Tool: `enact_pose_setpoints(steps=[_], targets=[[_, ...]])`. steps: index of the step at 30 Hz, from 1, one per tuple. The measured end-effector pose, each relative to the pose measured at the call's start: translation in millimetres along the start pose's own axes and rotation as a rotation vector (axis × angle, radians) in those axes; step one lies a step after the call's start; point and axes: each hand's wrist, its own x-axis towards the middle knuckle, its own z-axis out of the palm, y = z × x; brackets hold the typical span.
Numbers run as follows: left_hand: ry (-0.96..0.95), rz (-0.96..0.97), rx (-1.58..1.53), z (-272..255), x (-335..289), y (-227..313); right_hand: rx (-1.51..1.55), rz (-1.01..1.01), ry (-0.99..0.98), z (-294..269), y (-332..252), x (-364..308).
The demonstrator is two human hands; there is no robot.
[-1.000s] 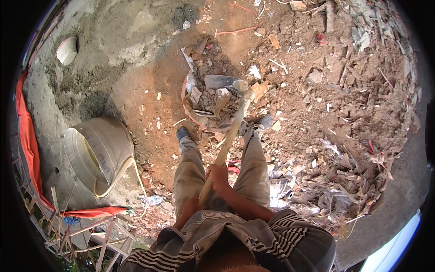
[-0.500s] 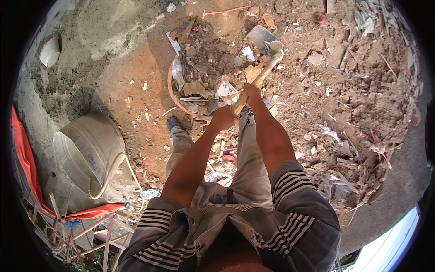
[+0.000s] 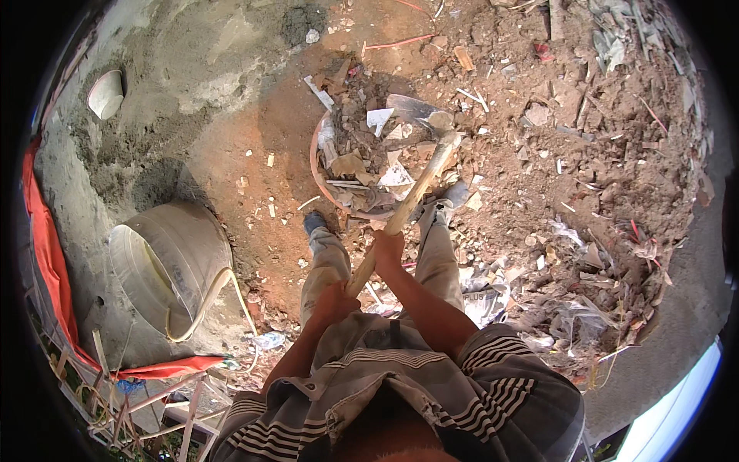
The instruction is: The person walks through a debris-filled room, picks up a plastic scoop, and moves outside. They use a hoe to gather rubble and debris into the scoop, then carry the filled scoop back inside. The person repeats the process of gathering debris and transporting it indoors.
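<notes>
Both my hands are wrapped round the wooden handle of a hoe (image 3: 419, 189). My left hand (image 3: 336, 302) grips the handle's near end, close to my waist. Farther up the shaft, my right hand (image 3: 387, 251) is closed round it. The broad metal blade (image 3: 412, 108) at the far end lies over the rubble-filled far side of a round, reddish-rimmed basin (image 3: 315, 158). Soil, broken tile pieces, brown scraps and white shards (image 3: 396, 174) fill the basin. It stands just beyond my feet.
Loose soil and rubble (image 3: 570, 154) spread to the right, with plastic scraps (image 3: 581, 319) among them. A large grey tub (image 3: 165, 266) lies tilted at left, a hose over its rim. Farther off is a small white bucket (image 3: 105, 95). Red sheeting (image 3: 50, 254) edges the left side.
The hoe has been drawn back toward my body, its blade moving left over the basin. Both hands have come nearer my waist, still gripping the handle.
</notes>
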Motion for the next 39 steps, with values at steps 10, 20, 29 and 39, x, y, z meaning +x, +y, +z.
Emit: enact_pose_setpoints(steps=[10,20,29,39], targets=[[-0.108,-0.238,0.022,9.4,-100.8,-42.3,0.03,0.281,-0.098,-10.2,48.5,-96.0],[0.275,0.047,-0.162,14.7,40.0,32.5,-0.047,-0.096,-0.398,51.7,-87.2,27.3],[0.288,0.097,-1.173,-4.2,277.6,182.1,-0.661,-0.354,-0.583,190.4,-248.3,210.7],[0.073,0.005,-1.309,130.6,267.1,228.4,-1.205,-0.471,-0.404,45.6,-239.7,268.1]])
